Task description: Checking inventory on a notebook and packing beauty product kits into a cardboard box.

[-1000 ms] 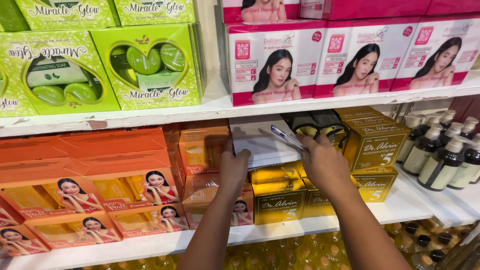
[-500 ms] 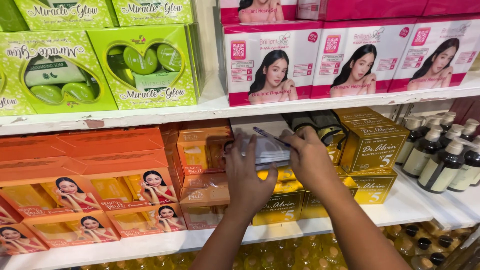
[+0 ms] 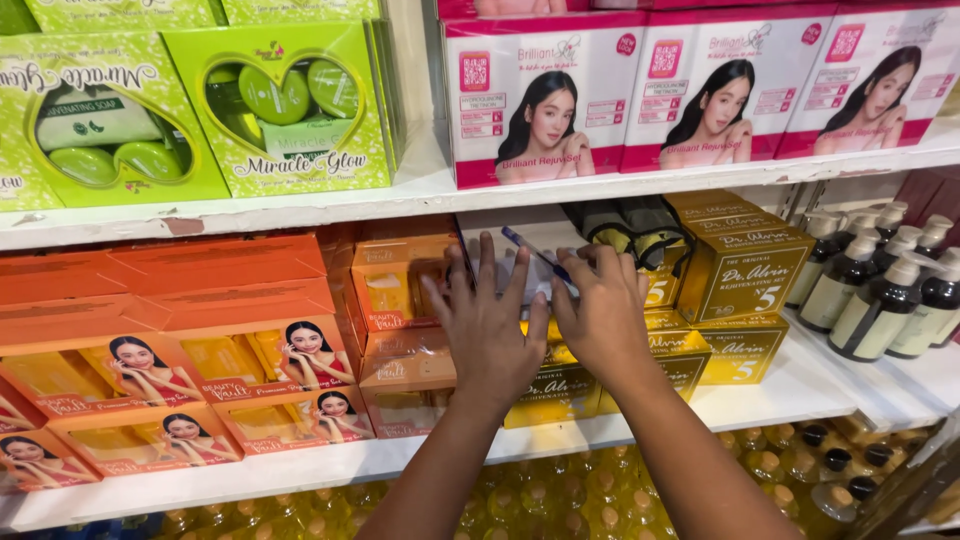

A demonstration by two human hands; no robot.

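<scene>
Right hand (image 3: 600,315) pinches a blue pen (image 3: 535,255) between thumb and fingers, knuckles toward camera, and rests on a white paper pad (image 3: 500,265) lying on top of the stack of gold boxes (image 3: 560,385) on the middle shelf (image 3: 800,385). The pen angles up and to the left out of the fingers, over the pad. Left hand (image 3: 490,325) is flat and spread, palm down, grasping nothing, pressing the near-left part of the pad. The two hands are just beside each other, thumbs almost touching. Most of the pad is hidden under the hands; only its far edge shows. Right of the right hand: more gold boxes (image 3: 745,270) stacked two high, with a dark folded item (image 3: 630,225) behind the pad, against the far side. Far right: dark pump bottles (image 3: 880,295) with white tops. Left of the left hand: orange boxes (image 3: 400,330), touching the gold stack, then larger orange boxes (image 3: 200,360) with a portrait print further left. Upper shelf: green heart-window boxes (image 3: 290,110) on the left, pink-and-white boxes (image 3: 540,95) on the right. Below: yellow bottles (image 3: 560,500) on the near lower shelf.
</scene>
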